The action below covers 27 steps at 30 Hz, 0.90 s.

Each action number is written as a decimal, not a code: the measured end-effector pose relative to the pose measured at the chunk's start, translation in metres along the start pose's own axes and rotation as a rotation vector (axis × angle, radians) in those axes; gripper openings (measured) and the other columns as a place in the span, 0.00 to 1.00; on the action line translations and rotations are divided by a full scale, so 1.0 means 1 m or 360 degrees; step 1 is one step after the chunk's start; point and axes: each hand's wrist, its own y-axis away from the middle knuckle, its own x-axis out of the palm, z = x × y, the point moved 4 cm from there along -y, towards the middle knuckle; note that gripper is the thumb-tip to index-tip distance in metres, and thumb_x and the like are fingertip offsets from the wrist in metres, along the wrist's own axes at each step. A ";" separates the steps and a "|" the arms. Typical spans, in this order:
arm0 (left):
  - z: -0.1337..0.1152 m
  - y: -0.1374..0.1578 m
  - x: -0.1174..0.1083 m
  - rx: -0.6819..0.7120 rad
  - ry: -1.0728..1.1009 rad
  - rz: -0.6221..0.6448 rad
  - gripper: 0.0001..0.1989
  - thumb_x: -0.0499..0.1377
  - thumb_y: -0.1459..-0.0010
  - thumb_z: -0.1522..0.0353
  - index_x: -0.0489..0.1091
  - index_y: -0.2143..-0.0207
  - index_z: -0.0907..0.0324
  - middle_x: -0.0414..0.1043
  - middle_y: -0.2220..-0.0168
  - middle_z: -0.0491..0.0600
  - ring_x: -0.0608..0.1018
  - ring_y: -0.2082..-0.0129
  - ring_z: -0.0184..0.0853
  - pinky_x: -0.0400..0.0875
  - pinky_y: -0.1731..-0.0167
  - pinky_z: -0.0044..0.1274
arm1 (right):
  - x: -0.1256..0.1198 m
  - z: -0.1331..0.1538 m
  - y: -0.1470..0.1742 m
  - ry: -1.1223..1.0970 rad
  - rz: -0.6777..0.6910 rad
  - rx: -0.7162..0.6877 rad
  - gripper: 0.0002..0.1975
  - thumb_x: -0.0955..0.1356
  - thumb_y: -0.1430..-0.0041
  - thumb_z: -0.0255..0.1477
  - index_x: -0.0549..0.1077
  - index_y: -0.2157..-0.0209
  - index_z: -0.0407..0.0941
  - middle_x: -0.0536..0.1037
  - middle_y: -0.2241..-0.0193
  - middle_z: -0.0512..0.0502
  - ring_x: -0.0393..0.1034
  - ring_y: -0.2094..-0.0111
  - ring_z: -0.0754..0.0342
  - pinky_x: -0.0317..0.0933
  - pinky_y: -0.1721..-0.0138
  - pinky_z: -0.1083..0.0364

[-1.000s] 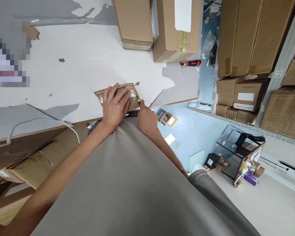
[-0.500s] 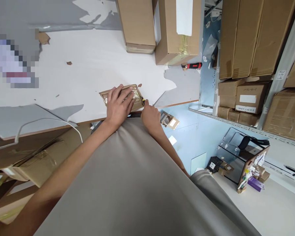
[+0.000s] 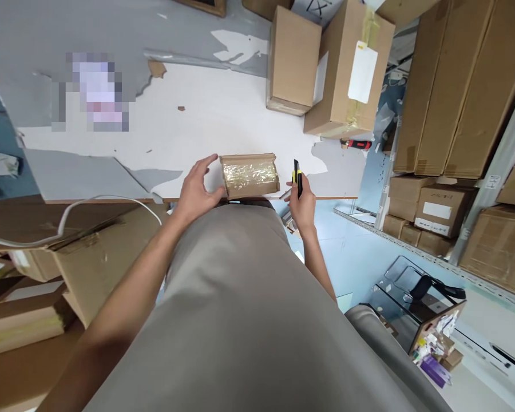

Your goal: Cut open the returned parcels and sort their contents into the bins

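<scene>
A small cardboard package (image 3: 251,174) with shiny clear tape across its top lies at the table's near edge. My left hand (image 3: 197,191) is at its left end, thumb and fingers spread apart; whether the thumb touches the cardboard I cannot tell. Just right of the package, my right hand (image 3: 304,206) grips a yellow and black box cutter (image 3: 298,180), its head pointing away from me. A gap separates the cutter from the package.
Two cardboard boxes, a smaller one (image 3: 292,63) and a taped one (image 3: 347,74), stand at the back right. A red and black tool (image 3: 359,144) lies near the table's right edge. A white cable (image 3: 90,199) hangs in front, and a shelf of cartons (image 3: 442,197) rises at right.
My left hand has lifted off the top of the package to its left end, fingers spread. The right hand has drawn the cutter away to the right. The camera view has turned.
</scene>
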 end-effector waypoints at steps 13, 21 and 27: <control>0.045 -0.004 0.032 -0.0335 0.0074 0.0226 0.37 0.65 0.42 0.68 0.76 0.29 0.55 0.79 0.30 0.60 0.84 0.33 0.57 0.87 0.37 0.48 | 0.071 0.026 -0.001 0.0701 -0.0011 -0.0190 0.33 0.52 0.11 0.33 0.58 0.13 0.54 0.66 0.17 0.38 0.71 0.21 0.39 0.80 0.31 0.39; 0.041 -0.010 0.030 0.0037 0.0136 0.0360 0.64 0.70 0.38 0.40 0.54 0.16 0.71 0.57 0.16 0.70 0.61 0.15 0.60 0.68 0.23 0.51 | 0.067 0.029 0.001 0.0568 -0.0069 -0.0160 0.33 0.53 0.11 0.33 0.59 0.13 0.49 0.65 0.16 0.36 0.64 0.17 0.40 0.71 0.22 0.38; 0.005 -0.032 0.015 0.0290 0.0094 0.0479 0.76 0.71 0.47 0.30 0.49 0.13 0.67 0.54 0.14 0.69 0.60 0.15 0.64 0.59 0.17 0.54 | 0.050 0.033 -0.001 0.0417 -0.0099 -0.0147 0.33 0.54 0.10 0.37 0.60 0.13 0.47 0.73 0.21 0.35 0.70 0.19 0.41 0.68 0.21 0.40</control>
